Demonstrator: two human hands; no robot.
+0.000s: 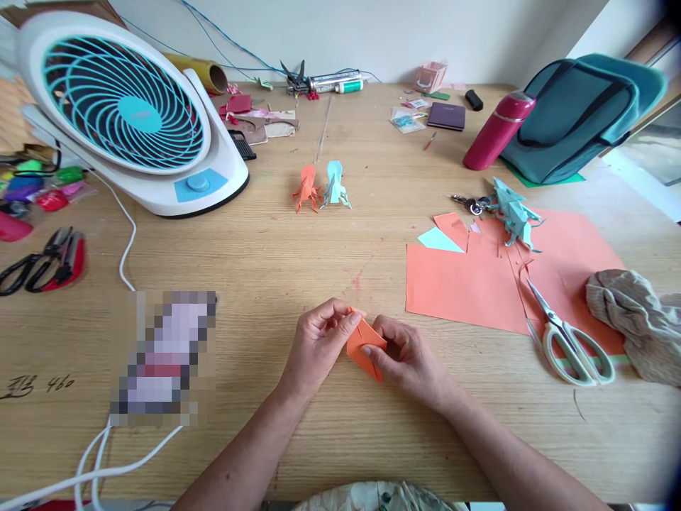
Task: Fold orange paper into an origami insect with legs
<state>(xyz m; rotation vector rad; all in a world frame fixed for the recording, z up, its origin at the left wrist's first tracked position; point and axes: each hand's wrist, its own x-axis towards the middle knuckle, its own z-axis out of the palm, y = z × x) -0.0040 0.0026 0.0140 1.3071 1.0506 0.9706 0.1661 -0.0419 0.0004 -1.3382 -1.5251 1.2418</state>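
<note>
Between my two hands is a small piece of folded orange paper (367,358), held just above the wooden table near its front. My left hand (322,341) pinches its upper corner between thumb and fingers. On the paper's right side, my right hand (407,355) grips it, the thumb lying across the front and the fingers behind. A crease line runs down the paper's face. Farther back stand an orange paper octopus-like figure (307,188) and a light blue one (335,184), side by side.
Orange paper sheets (457,284) lie at the right with white-handled scissors (577,351), a crumpled cloth (638,319) and blue folded figures (513,213). A pink bottle (500,131) stands behind. At the left are a fan (133,113), a blurred phone (164,355), cables and red-black cutters (47,262).
</note>
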